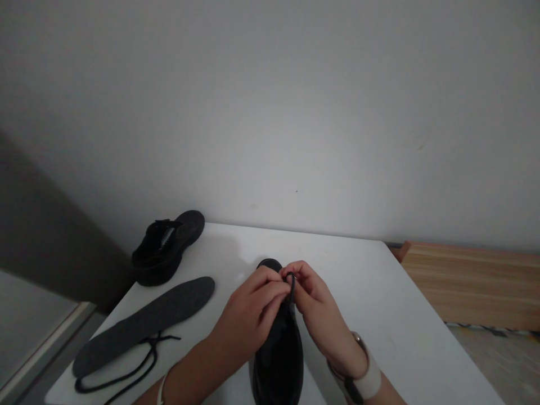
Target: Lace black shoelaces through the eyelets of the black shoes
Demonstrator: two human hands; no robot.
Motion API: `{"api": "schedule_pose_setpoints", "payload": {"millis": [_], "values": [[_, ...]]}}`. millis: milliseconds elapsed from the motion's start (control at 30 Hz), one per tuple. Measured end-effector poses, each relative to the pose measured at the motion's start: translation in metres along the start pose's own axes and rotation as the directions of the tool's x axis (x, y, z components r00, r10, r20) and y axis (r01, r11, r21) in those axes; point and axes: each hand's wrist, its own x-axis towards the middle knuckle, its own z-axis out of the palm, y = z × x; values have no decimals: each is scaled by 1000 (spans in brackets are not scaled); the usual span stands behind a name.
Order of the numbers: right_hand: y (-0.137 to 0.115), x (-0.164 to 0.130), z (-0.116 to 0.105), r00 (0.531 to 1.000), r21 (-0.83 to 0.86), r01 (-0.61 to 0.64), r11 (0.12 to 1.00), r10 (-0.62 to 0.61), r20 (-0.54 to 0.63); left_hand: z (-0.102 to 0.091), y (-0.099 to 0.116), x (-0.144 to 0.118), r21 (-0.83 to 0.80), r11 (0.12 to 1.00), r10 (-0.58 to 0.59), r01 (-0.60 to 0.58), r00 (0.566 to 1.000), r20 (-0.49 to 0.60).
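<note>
A black shoe (279, 360) stands on the white table right in front of me, its toe pointing away and its opening toward me. Over its front part, my left hand (252, 308) is closed in a pinch. My right hand (315, 304) meets it from the other side, fingertips also pinched together. Between them a black shoelace (292, 288) bends in a small loop near the shoe's eyelet area. The fingers hide the eyelets and most of that lace.
On the white table (358, 292), a second black shoe (162, 256) rests at the back left. A dark grey insole (145, 320) lies nearer, beside a loose black shoelace (154, 354). The wall (295, 140) borders the table's back edge; a wooden board (472, 281) is at the right.
</note>
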Motion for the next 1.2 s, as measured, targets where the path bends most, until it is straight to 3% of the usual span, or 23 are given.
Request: {"api": "schedule_pose_setpoints", "payload": {"millis": [167,400,500,600,667,733,833,900,1000,1200], "values": [[4,-3,-2,998,124,-67,990,67,4,-1,0,-4,37,997,66,-69,995,79],[4,-4,-4,992,150,-127,980,124,30,-2,-4,-6,160,980,108,-116,993,57],[3,-5,-6,991,165,-130,978,127,29,-7,-4,-7,81,993,82,-81,997,-5],[5,-6,-11,995,141,-93,986,97,-22,-17,-4,-7,-123,990,-83,74,993,-78],[7,-5,-15,993,147,-90,985,100,-67,-24,-7,-7,-286,930,-272,230,955,-116],[10,-5,-19,989,194,-92,977,113,-99,-29,-12,-8,-485,815,-426,317,895,-130],[13,-5,-23,987,275,-57,960,95,-126,-35,-20,-12,-757,602,-538,256,830,-147],[13,-5,-27,990,337,-12,941,57,-126,-40,-24,-14,-842,503,-584,197,796,-162],[9,-4,-36,984,427,62,902,16,-176,-49,-31,-19,-879,452,-634,154,748,-195],[-2,-4,-57,958,464,131,876,9,-287,-68,-48,-25,-892,450,-688,37,651,-320]]}}
